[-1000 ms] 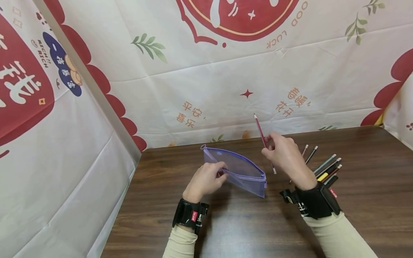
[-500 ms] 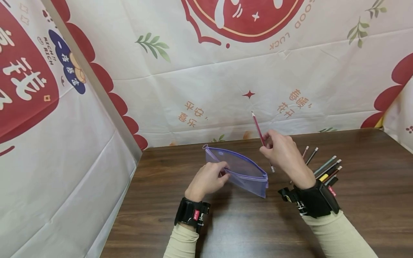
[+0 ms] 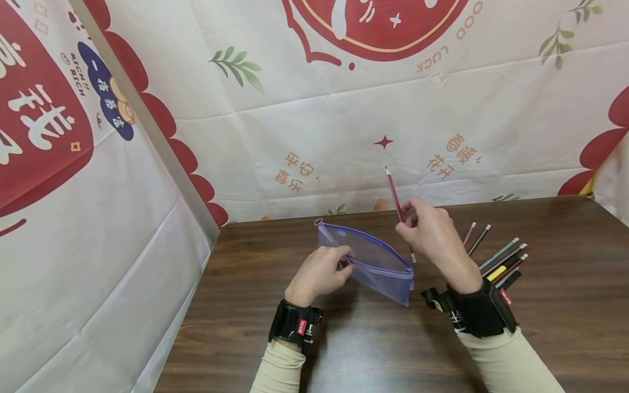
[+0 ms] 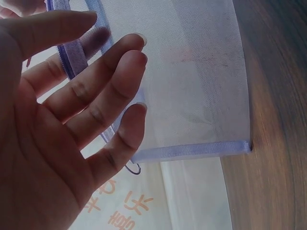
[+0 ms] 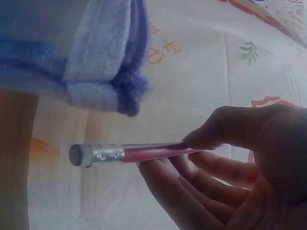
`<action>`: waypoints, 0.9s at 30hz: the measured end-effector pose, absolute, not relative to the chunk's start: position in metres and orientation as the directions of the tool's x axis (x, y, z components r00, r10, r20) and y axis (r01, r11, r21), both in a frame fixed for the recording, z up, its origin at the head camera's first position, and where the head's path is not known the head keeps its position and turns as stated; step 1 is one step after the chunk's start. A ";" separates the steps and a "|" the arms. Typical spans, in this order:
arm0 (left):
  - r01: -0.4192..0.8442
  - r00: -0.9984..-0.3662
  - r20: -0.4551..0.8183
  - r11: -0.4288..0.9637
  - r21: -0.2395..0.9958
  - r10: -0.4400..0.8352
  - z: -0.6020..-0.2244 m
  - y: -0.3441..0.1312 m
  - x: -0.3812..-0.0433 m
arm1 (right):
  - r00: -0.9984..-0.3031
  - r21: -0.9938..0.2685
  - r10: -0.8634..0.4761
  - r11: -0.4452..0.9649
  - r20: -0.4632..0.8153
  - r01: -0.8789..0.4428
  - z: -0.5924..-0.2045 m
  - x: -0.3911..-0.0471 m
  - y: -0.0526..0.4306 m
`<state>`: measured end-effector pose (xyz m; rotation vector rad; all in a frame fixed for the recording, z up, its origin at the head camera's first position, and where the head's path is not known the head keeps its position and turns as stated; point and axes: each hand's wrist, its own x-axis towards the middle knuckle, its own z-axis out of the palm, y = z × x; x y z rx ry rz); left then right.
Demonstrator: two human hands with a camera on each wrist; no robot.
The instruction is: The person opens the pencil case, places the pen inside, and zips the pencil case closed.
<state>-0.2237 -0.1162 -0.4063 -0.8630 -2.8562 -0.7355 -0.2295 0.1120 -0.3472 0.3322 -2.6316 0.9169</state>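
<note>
The purple mesh zip pouch [image 3: 378, 281] is already unzipped, its near edge pinched by the left hand [image 3: 319, 275], while the right hand [image 3: 432, 234] pinches a red pencil [image 3: 392, 188] beside it, not yet inside, and other pencils [image 3: 498, 253] lie to its right, any contents being hard to tell.

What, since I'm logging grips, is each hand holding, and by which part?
Left hand: purple translucent mesh pouch, by its near zippered edge. Right hand: slim red pencil, around mid-shaft.
</note>
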 end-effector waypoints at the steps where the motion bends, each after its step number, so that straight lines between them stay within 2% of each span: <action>1: 0.538 -0.840 0.198 0.727 0.426 0.506 -0.406 -0.116 -0.224 | -0.914 -0.555 -0.107 0.765 0.391 -0.327 -0.348 -0.229 0.112; 27: 0.541 -0.837 0.195 0.725 0.425 0.511 -0.408 -0.117 -0.225 | -0.881 -0.592 -0.096 0.706 0.463 -0.389 -0.341 -0.215 0.101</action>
